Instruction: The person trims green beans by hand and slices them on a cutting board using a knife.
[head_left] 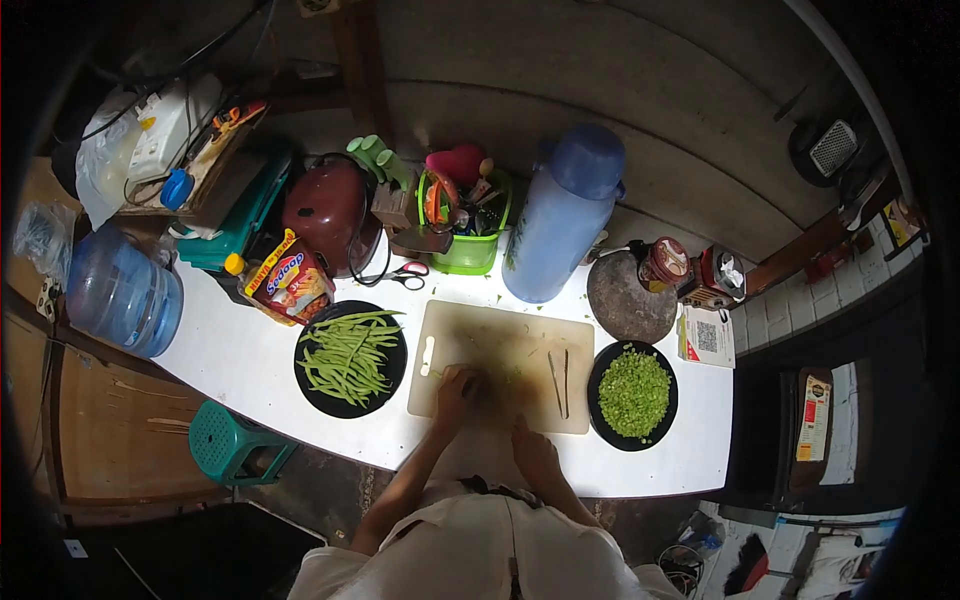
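- White tabletop (235,345): green beans (345,355) left, chopped green pieces (634,390) right
- Left hand (456,390) over cutting board (535,335); right hand (535,450) at its near edge
- Cannot tell whether fingers pinch anything

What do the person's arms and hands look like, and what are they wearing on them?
The left hand and right hand look bare, with no gloves. The forearms are uncovered too. Higher up come pale, whitish sleeves, matching the shirt. Fingers are too small and shadowy to check for rings.
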